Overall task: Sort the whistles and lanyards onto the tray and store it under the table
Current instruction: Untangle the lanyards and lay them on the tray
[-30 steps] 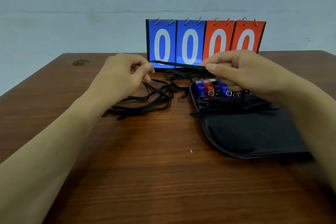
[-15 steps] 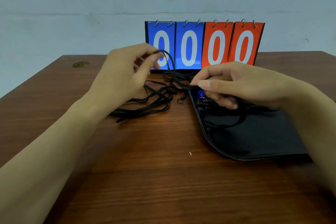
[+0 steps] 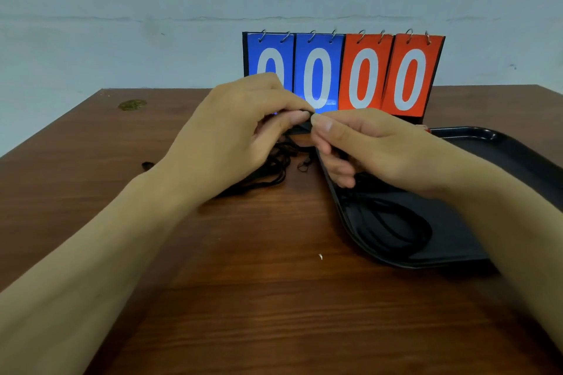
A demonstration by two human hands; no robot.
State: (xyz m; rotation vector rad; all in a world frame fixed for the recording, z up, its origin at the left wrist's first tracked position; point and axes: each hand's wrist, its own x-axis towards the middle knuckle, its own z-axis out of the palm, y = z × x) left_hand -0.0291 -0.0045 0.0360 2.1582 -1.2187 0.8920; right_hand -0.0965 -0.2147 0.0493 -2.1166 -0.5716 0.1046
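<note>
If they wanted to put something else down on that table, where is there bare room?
The widest bare wood is the near strip of the table, in front of the hands. The far left corner, around a small stain, is bare too. It is crowded mid-table: the loose lanyards, both hands, the scoreboard behind them, and the tray at right, holding a coiled lanyard.

A flip scoreboard [image 3: 342,73] stands at the back of the bench [image 3: 243,298]. It reads 0 0 on two blue cards and 0 0 on two red cards, each digit white. The left hand [image 3: 243,128] covers the foot of the first zero.
</note>
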